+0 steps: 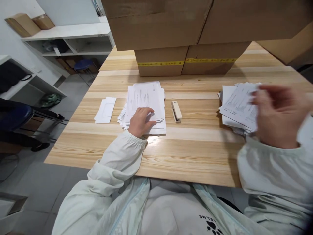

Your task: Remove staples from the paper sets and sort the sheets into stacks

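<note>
My left hand (140, 122) rests on the lower part of a stack of printed papers (146, 94), thumb and fingers apart. The sheets in that pile lie unevenly, some sticking out at the left edge. Just right of it a cream stapler (176, 111) lies on the table. My right hand (278, 114) is blurred by motion above a second pile of printed sheets (238, 106) and hides its right side. Whether its fingers hold a sheet cannot be made out.
Small white paper slips (105, 110) lie at the left of the wooden table (186, 156). Large cardboard boxes (158, 60) are stacked at the back. A white shelf (70, 32) and a blue stool (84, 64) stand beyond; part of a person's dark-clothed leg (22, 138) shows at left.
</note>
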`<state>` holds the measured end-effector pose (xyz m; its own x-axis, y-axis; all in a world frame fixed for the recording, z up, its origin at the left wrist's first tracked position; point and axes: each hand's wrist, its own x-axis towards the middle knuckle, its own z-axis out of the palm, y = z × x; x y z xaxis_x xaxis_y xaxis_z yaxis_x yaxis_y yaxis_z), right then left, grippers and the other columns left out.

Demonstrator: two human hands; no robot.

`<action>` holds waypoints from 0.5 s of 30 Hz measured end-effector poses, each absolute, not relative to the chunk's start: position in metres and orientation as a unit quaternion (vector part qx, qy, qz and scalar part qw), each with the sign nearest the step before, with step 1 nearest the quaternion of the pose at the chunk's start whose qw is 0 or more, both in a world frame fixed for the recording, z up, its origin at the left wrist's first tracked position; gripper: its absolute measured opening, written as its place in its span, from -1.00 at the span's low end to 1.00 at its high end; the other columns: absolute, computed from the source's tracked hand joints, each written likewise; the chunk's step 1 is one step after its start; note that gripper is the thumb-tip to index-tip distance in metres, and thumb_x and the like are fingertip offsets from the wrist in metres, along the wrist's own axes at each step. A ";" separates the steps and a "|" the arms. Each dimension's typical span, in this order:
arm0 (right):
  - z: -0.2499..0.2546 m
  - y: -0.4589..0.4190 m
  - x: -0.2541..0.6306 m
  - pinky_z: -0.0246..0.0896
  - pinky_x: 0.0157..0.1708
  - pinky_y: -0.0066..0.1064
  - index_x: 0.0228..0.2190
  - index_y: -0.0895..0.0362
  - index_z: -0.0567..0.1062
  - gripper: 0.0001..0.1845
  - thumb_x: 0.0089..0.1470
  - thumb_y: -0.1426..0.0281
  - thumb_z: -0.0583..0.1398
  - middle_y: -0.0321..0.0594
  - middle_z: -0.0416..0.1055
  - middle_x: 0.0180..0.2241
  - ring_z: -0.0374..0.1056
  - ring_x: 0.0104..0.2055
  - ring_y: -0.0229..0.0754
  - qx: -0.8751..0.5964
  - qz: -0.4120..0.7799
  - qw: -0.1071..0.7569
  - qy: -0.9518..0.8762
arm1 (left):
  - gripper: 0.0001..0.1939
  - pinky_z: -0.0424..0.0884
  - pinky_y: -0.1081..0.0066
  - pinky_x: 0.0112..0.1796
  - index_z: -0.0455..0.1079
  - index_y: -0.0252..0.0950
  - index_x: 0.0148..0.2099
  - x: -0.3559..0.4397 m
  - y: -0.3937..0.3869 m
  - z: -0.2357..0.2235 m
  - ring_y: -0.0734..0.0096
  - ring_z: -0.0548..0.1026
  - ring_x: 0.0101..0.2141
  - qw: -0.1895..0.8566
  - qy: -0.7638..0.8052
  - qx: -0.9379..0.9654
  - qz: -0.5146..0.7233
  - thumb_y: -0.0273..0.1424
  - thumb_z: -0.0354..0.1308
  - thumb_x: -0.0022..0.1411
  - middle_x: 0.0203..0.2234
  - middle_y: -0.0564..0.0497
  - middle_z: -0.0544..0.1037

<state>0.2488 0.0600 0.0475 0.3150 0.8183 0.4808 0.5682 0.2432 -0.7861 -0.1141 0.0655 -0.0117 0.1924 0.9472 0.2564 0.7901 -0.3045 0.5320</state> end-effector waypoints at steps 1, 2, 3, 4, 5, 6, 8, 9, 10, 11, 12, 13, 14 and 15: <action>0.051 0.059 0.222 0.34 -0.27 -0.08 -0.17 0.13 0.57 -0.54 0.07 0.03 0.29 -0.02 0.56 -0.22 0.50 -0.26 -0.09 -0.565 0.213 0.539 -0.587 | -0.63 0.42 0.12 -0.01 0.42 -0.25 -0.07 -0.115 0.066 -0.011 0.12 0.44 -0.03 0.154 0.572 0.755 0.283 -0.46 0.39 0.05 -0.11 -0.09 0.57; 0.051 0.060 0.194 0.37 -0.29 -0.14 -0.24 0.13 0.58 -0.63 0.04 0.10 0.32 -0.09 0.56 -0.27 0.48 -0.32 -0.14 -0.521 0.334 0.488 -0.615 | -0.64 0.42 0.13 -0.01 0.42 -0.25 -0.08 -0.116 0.068 -0.011 0.14 0.45 -0.04 0.166 0.571 0.748 0.293 -0.44 0.39 0.06 -0.12 -0.09 0.57; 0.049 0.061 0.168 0.39 -0.31 -0.19 -0.25 0.12 0.58 -0.66 0.02 0.15 0.34 -0.14 0.54 -0.29 0.46 -0.35 -0.18 -0.478 0.434 0.441 -0.623 | -0.65 0.43 0.14 -0.01 0.42 -0.25 -0.08 -0.117 0.069 -0.011 0.17 0.46 -0.05 0.179 0.572 0.740 0.305 -0.42 0.38 0.08 -0.13 -0.08 0.57; 0.044 0.063 0.145 0.39 -0.32 -0.23 -0.25 0.12 0.57 -0.70 0.01 0.20 0.35 -0.19 0.52 -0.32 0.43 -0.36 -0.22 -0.453 0.505 0.406 -0.612 | -0.67 0.44 0.15 -0.01 0.42 -0.25 -0.08 -0.118 0.069 -0.012 0.19 0.47 -0.06 0.188 0.573 0.732 0.317 -0.42 0.37 0.09 -0.15 -0.07 0.57; 0.037 0.067 0.124 0.37 -0.34 -0.28 -0.27 0.13 0.56 -0.73 -0.02 0.26 0.36 -0.23 0.48 -0.35 0.39 -0.38 -0.24 -0.443 0.556 0.381 -0.591 | -0.67 0.45 0.15 0.00 0.42 -0.25 -0.08 -0.119 0.070 -0.013 0.21 0.47 -0.07 0.193 0.575 0.724 0.328 -0.43 0.36 0.10 -0.15 -0.07 0.56; 0.029 0.070 0.107 0.34 -0.37 -0.32 -0.29 0.15 0.54 -0.76 -0.04 0.33 0.35 -0.27 0.44 -0.39 0.36 -0.40 -0.27 -0.443 0.587 0.370 -0.568 | -0.67 0.45 0.14 0.00 0.42 -0.25 -0.08 -0.120 0.071 -0.014 0.21 0.48 -0.07 0.195 0.576 0.719 0.337 -0.45 0.35 0.09 -0.16 -0.06 0.56; 0.012 0.078 0.082 0.24 -0.44 -0.40 -0.30 0.16 0.51 -0.76 -0.11 0.45 0.33 -0.34 0.35 -0.42 0.27 -0.45 -0.33 -0.460 0.602 0.381 -0.530 | -0.65 0.46 0.13 0.02 0.41 -0.24 -0.08 -0.120 0.072 -0.018 0.20 0.47 -0.06 0.192 0.572 0.718 0.347 -0.49 0.35 0.06 -0.16 -0.05 0.55; 0.003 0.081 0.074 0.19 -0.46 -0.42 -0.29 0.16 0.50 -0.73 -0.14 0.49 0.32 -0.36 0.32 -0.41 0.22 -0.48 -0.36 -0.467 0.594 0.395 -0.523 | -0.63 0.47 0.12 0.02 0.41 -0.24 -0.08 -0.120 0.072 -0.019 0.19 0.47 -0.05 0.189 0.569 0.720 0.349 -0.51 0.36 0.04 -0.17 -0.05 0.55; -0.004 0.083 0.068 0.14 -0.48 -0.43 -0.27 0.16 0.50 -0.69 -0.17 0.51 0.31 -0.37 0.30 -0.40 0.18 -0.50 -0.38 -0.471 0.583 0.408 -0.522 | -0.63 0.47 0.11 0.02 0.41 -0.23 -0.09 -0.120 0.072 -0.021 0.19 0.47 -0.04 0.186 0.566 0.723 0.350 -0.51 0.36 0.04 -0.17 -0.05 0.55; -0.011 0.084 0.064 0.10 -0.49 -0.43 -0.26 0.16 0.50 -0.65 -0.20 0.53 0.30 -0.38 0.29 -0.39 0.14 -0.51 -0.40 -0.472 0.570 0.419 -0.526 | -0.63 0.48 0.11 0.01 0.41 -0.23 -0.09 -0.120 0.073 -0.022 0.18 0.47 -0.04 0.183 0.563 0.725 0.351 -0.51 0.36 0.04 -0.17 -0.05 0.55; -0.016 0.084 0.061 0.08 -0.48 -0.43 -0.24 0.16 0.51 -0.63 -0.22 0.53 0.30 -0.39 0.28 -0.37 0.11 -0.52 -0.42 -0.472 0.559 0.427 -0.532 | -0.63 0.49 0.11 0.01 0.41 -0.24 -0.09 -0.120 0.073 -0.023 0.18 0.47 -0.05 0.180 0.561 0.728 0.351 -0.51 0.36 0.04 -0.16 -0.06 0.55; -0.021 0.084 0.060 0.07 -0.48 -0.43 -0.23 0.16 0.51 -0.61 -0.23 0.52 0.30 -0.39 0.28 -0.36 0.10 -0.53 -0.42 -0.471 0.551 0.433 -0.536 | -0.63 0.49 0.11 0.00 0.41 -0.24 -0.09 -0.120 0.073 -0.024 0.18 0.47 -0.05 0.176 0.560 0.730 0.351 -0.52 0.36 0.04 -0.16 -0.06 0.55; -0.025 0.083 0.059 0.07 -0.47 -0.42 -0.23 0.16 0.51 -0.59 -0.24 0.51 0.31 -0.39 0.27 -0.36 0.09 -0.53 -0.43 -0.470 0.547 0.437 -0.537 | -0.63 0.50 0.11 0.00 0.41 -0.25 -0.08 -0.120 0.073 -0.024 0.18 0.47 -0.05 0.171 0.559 0.731 0.352 -0.52 0.35 0.04 -0.16 -0.07 0.55; -0.028 0.082 0.058 0.06 -0.47 -0.42 -0.23 0.15 0.51 -0.59 -0.25 0.50 0.31 -0.39 0.27 -0.35 0.08 -0.53 -0.43 -0.470 0.545 0.442 -0.535 | -0.63 0.50 0.11 0.00 0.41 -0.26 -0.08 -0.120 0.073 -0.025 0.18 0.47 -0.05 0.166 0.558 0.733 0.352 -0.52 0.35 0.04 -0.16 -0.08 0.55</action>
